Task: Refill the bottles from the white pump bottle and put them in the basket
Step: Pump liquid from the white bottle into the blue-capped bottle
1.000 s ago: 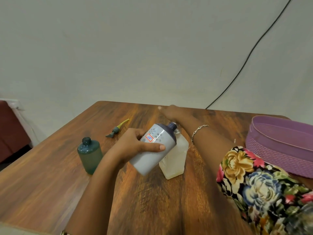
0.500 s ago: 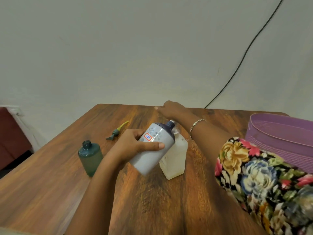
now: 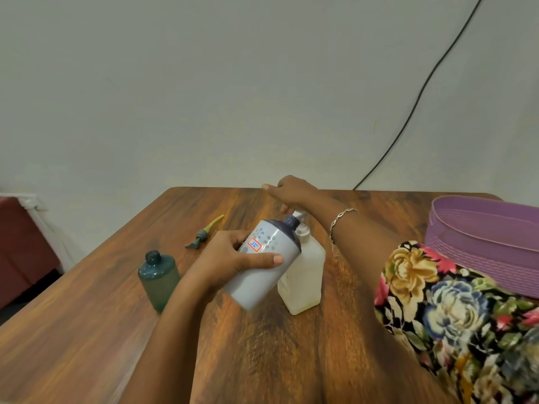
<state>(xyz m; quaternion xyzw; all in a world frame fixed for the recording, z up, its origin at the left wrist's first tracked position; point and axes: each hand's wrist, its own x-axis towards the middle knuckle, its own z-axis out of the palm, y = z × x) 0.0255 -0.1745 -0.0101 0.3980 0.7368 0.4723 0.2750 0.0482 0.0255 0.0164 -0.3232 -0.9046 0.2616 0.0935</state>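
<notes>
Wooden counter [image 3: 262, 360]: left hand [image 3: 227, 258] wraps the grey bottle [image 3: 253, 287], tilted so its mouth meets the spout of the white pump bottle [image 3: 306, 275], while right hand [image 3: 294, 189] lies atop that pump (grip unclear, probably pressing).

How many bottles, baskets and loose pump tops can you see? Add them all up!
Bottles: 3 (grey bottle, white pump bottle, green bottle)
Baskets: 1 (purple basket)
Loose pump tops: 1 (pump top)
Total: 5

L hand [image 3: 230, 258] grips tilted grey bottle [image 3: 262, 275] w/ neck at white pump bottle [image 3: 306, 275] spout (R hand [image 3: 294, 191] atop pump).
</notes>
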